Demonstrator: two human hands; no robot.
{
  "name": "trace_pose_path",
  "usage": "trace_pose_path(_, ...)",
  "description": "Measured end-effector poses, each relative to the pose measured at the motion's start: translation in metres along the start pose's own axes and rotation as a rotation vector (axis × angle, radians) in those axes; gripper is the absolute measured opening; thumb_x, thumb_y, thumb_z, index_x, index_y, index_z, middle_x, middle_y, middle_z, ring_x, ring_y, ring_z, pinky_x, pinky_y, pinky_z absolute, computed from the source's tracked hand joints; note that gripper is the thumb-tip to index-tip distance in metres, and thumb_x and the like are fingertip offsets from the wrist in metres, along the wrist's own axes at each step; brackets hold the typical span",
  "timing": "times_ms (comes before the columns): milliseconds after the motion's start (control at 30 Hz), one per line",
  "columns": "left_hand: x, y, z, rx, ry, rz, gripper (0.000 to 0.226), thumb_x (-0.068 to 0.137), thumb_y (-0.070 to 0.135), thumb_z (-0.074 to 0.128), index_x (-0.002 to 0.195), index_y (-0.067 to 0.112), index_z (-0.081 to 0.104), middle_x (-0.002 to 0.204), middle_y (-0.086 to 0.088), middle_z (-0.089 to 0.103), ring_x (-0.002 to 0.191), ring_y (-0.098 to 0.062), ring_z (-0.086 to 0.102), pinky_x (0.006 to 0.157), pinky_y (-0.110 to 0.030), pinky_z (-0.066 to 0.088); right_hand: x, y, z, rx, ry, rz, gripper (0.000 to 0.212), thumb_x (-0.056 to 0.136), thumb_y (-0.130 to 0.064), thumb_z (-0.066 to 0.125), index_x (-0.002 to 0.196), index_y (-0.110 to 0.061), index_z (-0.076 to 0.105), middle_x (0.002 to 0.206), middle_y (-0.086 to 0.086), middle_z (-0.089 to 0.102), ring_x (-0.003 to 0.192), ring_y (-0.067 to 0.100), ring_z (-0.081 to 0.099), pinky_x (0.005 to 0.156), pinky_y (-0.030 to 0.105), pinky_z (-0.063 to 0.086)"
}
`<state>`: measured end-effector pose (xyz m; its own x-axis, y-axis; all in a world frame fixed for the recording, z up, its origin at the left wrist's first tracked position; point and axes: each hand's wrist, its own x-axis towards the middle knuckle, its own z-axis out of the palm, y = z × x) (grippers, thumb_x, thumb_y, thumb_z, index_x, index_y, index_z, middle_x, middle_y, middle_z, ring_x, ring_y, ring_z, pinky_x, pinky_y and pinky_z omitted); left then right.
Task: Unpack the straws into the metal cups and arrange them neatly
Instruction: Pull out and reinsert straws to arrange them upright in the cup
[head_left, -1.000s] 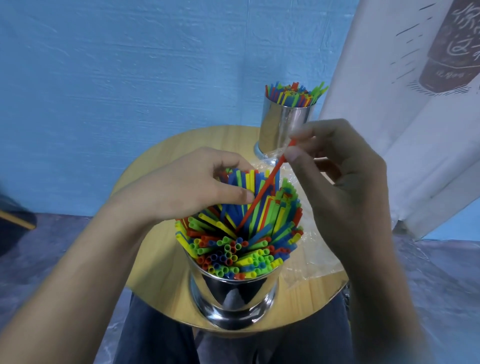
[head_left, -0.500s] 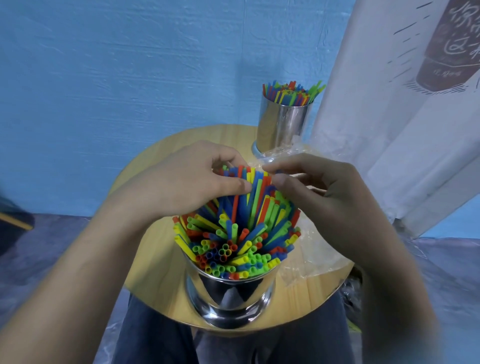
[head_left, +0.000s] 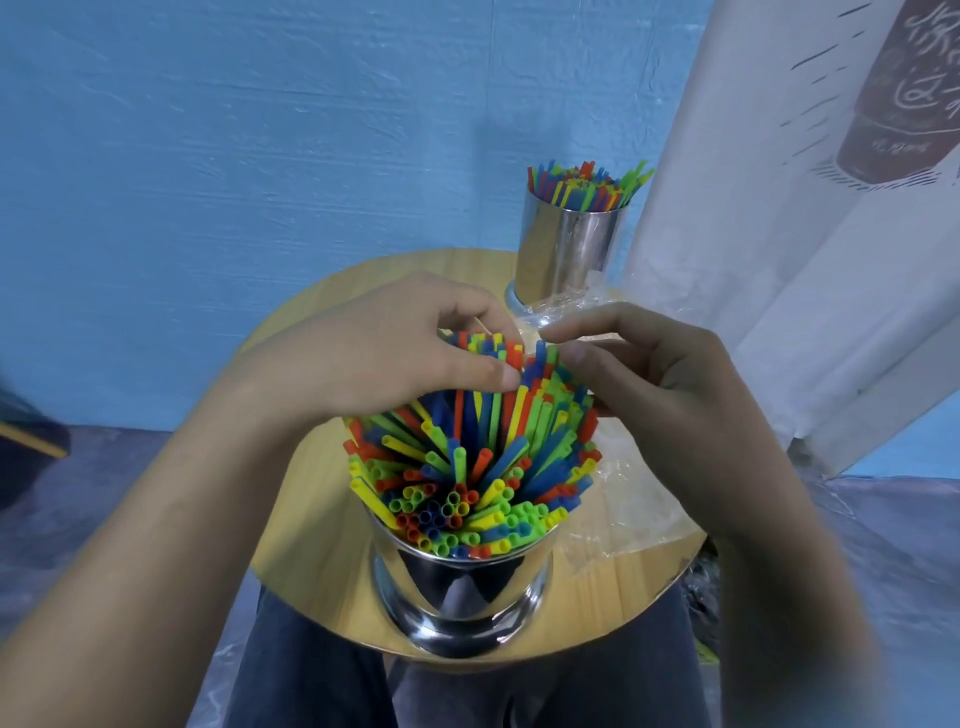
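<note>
A shiny metal cup (head_left: 460, 592) stands at the near edge of a round wooden table (head_left: 306, 519). It is packed with coloured straws (head_left: 467, 467) that fan outward. My left hand (head_left: 384, 358) curls over the far left tops of the straws, thumb and fingers gripping a cluster. My right hand (head_left: 654, 384) is at the far right side of the bundle, fingers bent, fingertips touching the straw tops. A second metal cup (head_left: 566, 254) filled with straws (head_left: 587, 184) stands at the far side of the table.
Crumpled clear plastic wrapping (head_left: 628, 509) lies on the table to the right of the near cup and reaches the far cup. A white printed banner (head_left: 789, 218) hangs at the right. A blue wall is behind. My lap shows below the table.
One second ago my right hand held a single orange straw above the bundle. That straw is now down among the others, and my right hand has lowered to the straw tops. The left hand stayed.
</note>
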<state>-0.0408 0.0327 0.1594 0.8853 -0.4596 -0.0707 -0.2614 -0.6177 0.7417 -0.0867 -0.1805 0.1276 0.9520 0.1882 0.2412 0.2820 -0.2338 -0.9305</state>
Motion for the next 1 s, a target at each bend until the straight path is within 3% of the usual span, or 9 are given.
trace_pose_path(167, 0.001, 0.0, 0.003, 0.026, 0.069, -0.013, 0.013, 0.085, 0.038, 0.079, 0.09, 0.027, 0.075, 0.091, 0.007, 0.076, 0.082, -0.01, 0.071, 0.089, -0.044, 0.057, 0.0, 0.004, -0.002, -0.012, -0.009, 0.003, 0.02, 0.104, -0.013, 0.054, 0.103, -0.019, 0.073, 0.092, -0.01, 0.077, 0.094, 0.006, 0.073, 0.072, 0.018, 0.057)
trace_pose_path(367, -0.001, -0.003, 0.001, 0.096, 0.138, -0.107, 0.021, 0.081, 0.051, 0.077, 0.09, 0.033, 0.073, 0.092, 0.01, 0.074, 0.086, -0.011, 0.071, 0.088, -0.043, 0.057, 0.0, 0.008, -0.001, -0.025, -0.01, 0.032, 0.017, 0.103, -0.02, 0.056, 0.108, -0.019, 0.072, 0.097, -0.007, 0.077, 0.097, 0.01, 0.073, 0.077, 0.026, 0.061)
trace_pose_path(533, -0.002, -0.003, 0.0, 0.279, 0.223, -0.165, 0.019, 0.087, 0.053, 0.07, 0.097, 0.036, 0.07, 0.095, 0.017, 0.067, 0.093, -0.008, 0.062, 0.079, -0.031, 0.046, -0.003, 0.003, -0.002, -0.033, -0.025, 0.029, 0.035, 0.091, -0.044, 0.057, 0.111, -0.02, 0.073, 0.099, -0.008, 0.077, 0.095, 0.008, 0.073, 0.074, 0.02, 0.057)
trace_pose_path(633, -0.007, -0.002, -0.003, 0.322, 0.166, -0.167, 0.015, 0.088, 0.051, 0.067, 0.098, 0.04, 0.068, 0.097, 0.019, 0.069, 0.091, -0.005, 0.065, 0.081, -0.032, 0.051, -0.005, 0.001, -0.004, -0.04, -0.03, 0.043, 0.04, 0.087, -0.049, 0.058, 0.113, -0.022, 0.073, 0.102, -0.007, 0.077, 0.097, 0.009, 0.073, 0.083, 0.023, 0.059)
trace_pose_path(833, -0.013, -0.001, -0.008, 0.114, 0.008, -0.119, 0.037, 0.07, 0.064, 0.075, 0.102, 0.046, 0.07, 0.109, 0.02, 0.071, 0.092, -0.006, 0.073, 0.085, -0.043, 0.061, -0.002, 0.004, -0.007, -0.008, -0.133, 0.096, 0.025, 0.096, -0.032, 0.061, 0.116, -0.021, 0.072, 0.107, -0.004, 0.078, 0.1, 0.013, 0.075, 0.092, 0.033, 0.06)
trace_pose_path(1000, -0.008, -0.005, 0.001, -0.033, 0.08, -0.05, 0.014, 0.084, 0.04, 0.08, 0.094, 0.033, 0.075, 0.097, 0.009, 0.074, 0.087, -0.01, 0.074, 0.086, -0.046, 0.061, 0.003, 0.008, -0.006, 0.01, -0.15, 0.123, 0.022, 0.101, -0.023, 0.059, 0.118, -0.018, 0.072, 0.108, 0.0, 0.078, 0.102, 0.017, 0.075, 0.092, 0.042, 0.061)
